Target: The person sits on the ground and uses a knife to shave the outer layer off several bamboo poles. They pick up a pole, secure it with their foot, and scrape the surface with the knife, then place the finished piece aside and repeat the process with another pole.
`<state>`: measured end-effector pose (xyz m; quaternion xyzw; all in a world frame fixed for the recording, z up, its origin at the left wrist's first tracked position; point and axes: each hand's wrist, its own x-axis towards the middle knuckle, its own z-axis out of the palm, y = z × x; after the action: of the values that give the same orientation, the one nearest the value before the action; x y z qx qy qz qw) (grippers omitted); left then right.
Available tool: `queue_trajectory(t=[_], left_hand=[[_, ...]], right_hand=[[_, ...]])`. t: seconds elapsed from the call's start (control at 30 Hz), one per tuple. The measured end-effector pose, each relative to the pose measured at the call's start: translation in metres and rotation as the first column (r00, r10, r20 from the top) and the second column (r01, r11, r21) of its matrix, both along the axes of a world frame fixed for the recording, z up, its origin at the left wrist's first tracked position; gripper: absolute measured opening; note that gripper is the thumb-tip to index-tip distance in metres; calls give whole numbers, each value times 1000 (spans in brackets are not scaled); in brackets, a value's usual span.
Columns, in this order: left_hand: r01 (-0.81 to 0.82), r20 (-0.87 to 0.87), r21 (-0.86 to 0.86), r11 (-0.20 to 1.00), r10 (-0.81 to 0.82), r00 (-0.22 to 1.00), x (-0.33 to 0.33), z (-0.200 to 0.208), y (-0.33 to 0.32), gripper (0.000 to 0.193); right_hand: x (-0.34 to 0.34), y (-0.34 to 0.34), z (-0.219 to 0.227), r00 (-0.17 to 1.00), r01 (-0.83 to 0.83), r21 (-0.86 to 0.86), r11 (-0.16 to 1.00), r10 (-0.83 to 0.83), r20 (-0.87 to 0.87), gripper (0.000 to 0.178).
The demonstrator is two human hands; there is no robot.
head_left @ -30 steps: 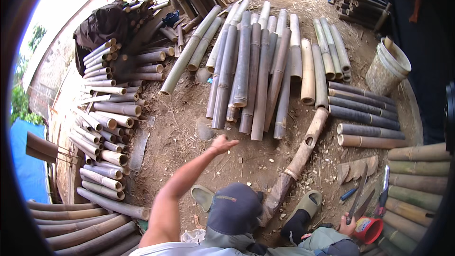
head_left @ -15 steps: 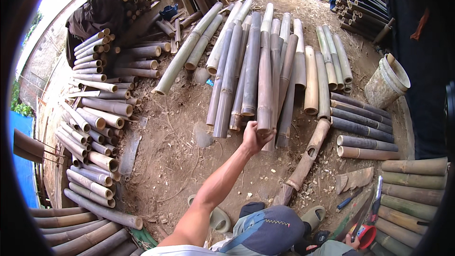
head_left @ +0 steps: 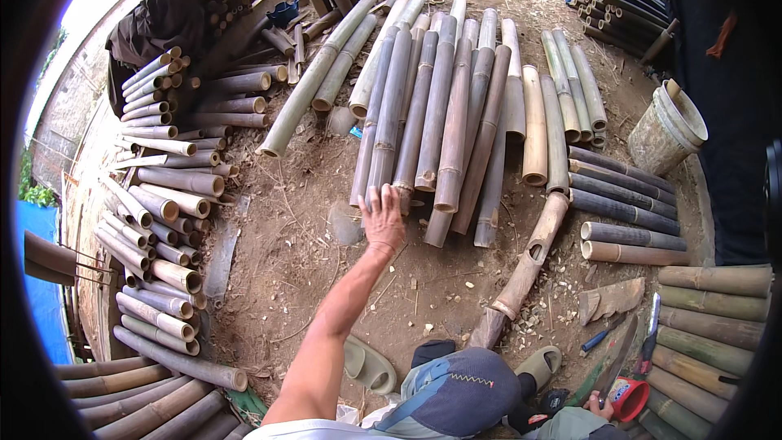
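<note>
My left hand [head_left: 382, 218] reaches forward over the pile of cut bamboo poles. Its fingers are spread and touch the near end of a grey-brown bamboo pole [head_left: 386, 147]. Just right of it lie more poles, among them a purplish bamboo pole [head_left: 453, 143] with its open end toward me. At the lower right, my right hand [head_left: 600, 406] is closed around the handle of a long-bladed knife [head_left: 617, 365], its blade pointing up and away. A red container [head_left: 629, 399] sits right beside that hand.
Stacked bamboo [head_left: 175, 208] lines the left side. A notched bamboo piece [head_left: 533, 253] lies on the dirt right of centre. Beyond it stand a dirty white bucket [head_left: 664, 134] and more poles [head_left: 709, 305]. A blue-handled tool [head_left: 601, 338] lies near my right foot.
My left hand has let go of the purplish bamboo pole's end and moved left to another pole. The purplish pole now rests among the others. My right hand still holds the knife.
</note>
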<state>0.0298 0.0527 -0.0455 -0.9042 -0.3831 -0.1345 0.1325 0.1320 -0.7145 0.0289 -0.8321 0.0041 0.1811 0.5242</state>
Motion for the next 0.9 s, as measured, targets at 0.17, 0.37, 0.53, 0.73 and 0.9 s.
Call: queue_trajectory(t=[0.17,0.37,0.53,0.73,0.9], left_hand=[[249,-3,18,968,-249,968,-5,24,45,38],[-28,-47,-360,933,12,999,-7,82,96,21],[37,-5,-153,988,-38,999,6,65,75,55],[92,-164,-361,928,-161,973,29,14,-18,47],[-64,-63,-427,902,41,997,46,-24,12,33]], right_hand=[[-4,5,18,998,43,-84,996,-46,-37,29],[-8,-11,17,997,7,-124,992,-16,-72,29],[-3,-12,0,997,44,-81,996,-49,-66,28],[-8,-15,2,993,59,-65,996,-66,-103,30],[-12,-16,4,992,-29,-105,994,16,-124,28]])
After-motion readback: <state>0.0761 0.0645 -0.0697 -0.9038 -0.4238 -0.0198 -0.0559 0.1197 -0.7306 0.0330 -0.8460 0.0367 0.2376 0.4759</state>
